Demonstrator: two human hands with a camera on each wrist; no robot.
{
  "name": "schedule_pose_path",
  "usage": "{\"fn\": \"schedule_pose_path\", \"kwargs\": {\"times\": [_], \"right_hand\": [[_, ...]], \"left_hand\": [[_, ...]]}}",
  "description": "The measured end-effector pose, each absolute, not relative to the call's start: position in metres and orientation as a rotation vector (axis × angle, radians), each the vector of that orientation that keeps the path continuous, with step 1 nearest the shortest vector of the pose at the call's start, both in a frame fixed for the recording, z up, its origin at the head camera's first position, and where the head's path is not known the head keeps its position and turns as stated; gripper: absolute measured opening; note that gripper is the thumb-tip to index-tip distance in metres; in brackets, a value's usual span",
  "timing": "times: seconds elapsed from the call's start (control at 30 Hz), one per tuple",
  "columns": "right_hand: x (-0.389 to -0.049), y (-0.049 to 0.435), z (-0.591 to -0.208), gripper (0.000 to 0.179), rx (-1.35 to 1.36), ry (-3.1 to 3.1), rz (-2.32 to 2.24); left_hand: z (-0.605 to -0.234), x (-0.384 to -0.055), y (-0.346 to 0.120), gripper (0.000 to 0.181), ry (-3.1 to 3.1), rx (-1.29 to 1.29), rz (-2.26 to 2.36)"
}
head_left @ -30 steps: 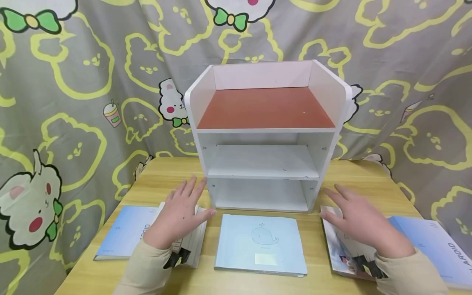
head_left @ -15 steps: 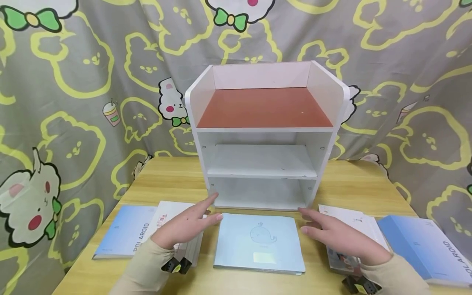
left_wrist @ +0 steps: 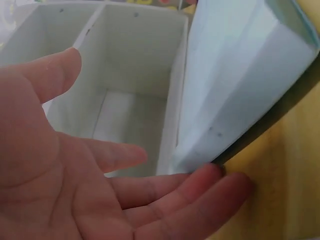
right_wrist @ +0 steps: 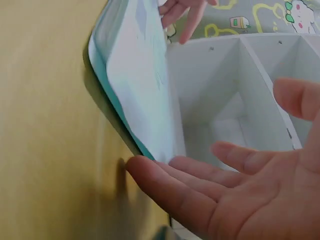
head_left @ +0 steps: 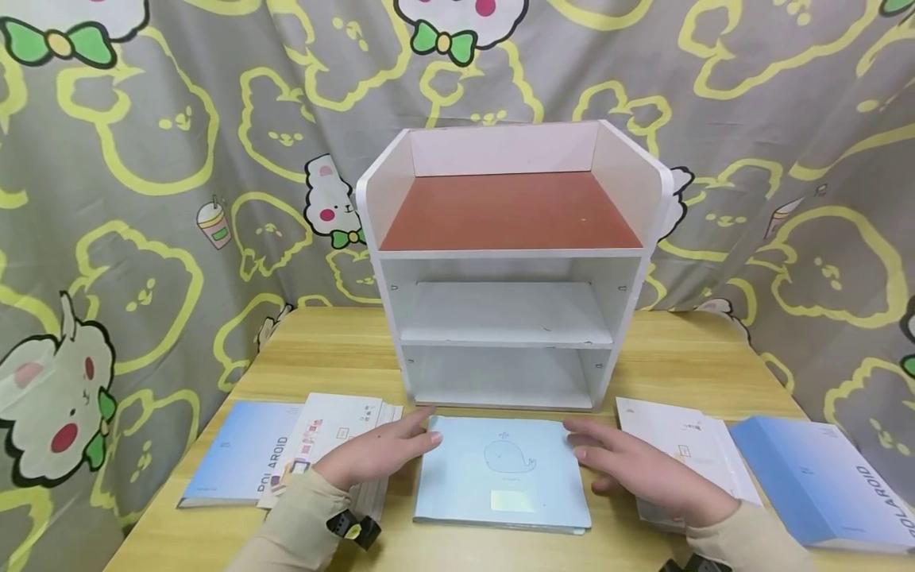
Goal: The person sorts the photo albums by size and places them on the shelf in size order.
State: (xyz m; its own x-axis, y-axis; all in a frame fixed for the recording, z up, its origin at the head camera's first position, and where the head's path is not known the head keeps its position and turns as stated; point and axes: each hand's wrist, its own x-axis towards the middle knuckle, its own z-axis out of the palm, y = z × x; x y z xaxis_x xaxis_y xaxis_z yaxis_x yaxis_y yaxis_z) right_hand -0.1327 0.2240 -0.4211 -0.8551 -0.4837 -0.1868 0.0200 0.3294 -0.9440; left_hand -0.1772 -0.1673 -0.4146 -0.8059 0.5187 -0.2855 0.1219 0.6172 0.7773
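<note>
Book (head_left: 468, 496), one: reached, unlifted; gripping seemingly remained. Your left hand (head_left: 375, 454) and right hand (head_left: 632, 467) (fingers extended) held nothing.

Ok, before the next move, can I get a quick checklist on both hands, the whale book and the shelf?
1. Light-blue rectangular book with a whale drawing lying flat on the yellowish wooden table: ok.
2. Left hand at the book's left edge, near its far corner: ok.
3. Right hand at the book's right edge, near its far corner: ok.
4. Fingers curled round the book: not ok; on both hands they are extended.
5. Fingers underneath the book: cannot tell.
6. White box-shaped shelf unit with a reddish-brown top panel, standing upright beyond the book: ok.
</note>
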Motion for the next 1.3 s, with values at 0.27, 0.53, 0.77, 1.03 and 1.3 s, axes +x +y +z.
{"fn": "schedule_pose_path", "kwargs": {"times": [0.27,0.53,0.77,1.03,1.3], "right_hand": [[-0.128,0.217,-0.429,0.066,-0.240,1.894,-1.859],[-0.130,0.206,-0.449,0.058,-0.023,1.874,-2.030],[-0.131,0.197,-0.452,0.054,0.002,2.037,-1.973],[-0.123,0.194,-0.446,0.064,-0.155,1.960,-1.928],[-0.117,0.189,-0.428,0.054,-0.295,2.716,-1.549]], "left_hand": [[-0.428,-0.175,-0.172,0.077,2.153,0.333,1.426],[-0.438,-0.174,-0.168,0.076,2.074,0.232,1.607],[-0.448,-0.175,-0.157,0.086,2.002,0.398,1.626],[-0.445,-0.165,-0.151,0.104,2.113,0.429,1.669],[-0.418,-0.152,-0.141,0.107,2.406,0.427,1.655]]}}
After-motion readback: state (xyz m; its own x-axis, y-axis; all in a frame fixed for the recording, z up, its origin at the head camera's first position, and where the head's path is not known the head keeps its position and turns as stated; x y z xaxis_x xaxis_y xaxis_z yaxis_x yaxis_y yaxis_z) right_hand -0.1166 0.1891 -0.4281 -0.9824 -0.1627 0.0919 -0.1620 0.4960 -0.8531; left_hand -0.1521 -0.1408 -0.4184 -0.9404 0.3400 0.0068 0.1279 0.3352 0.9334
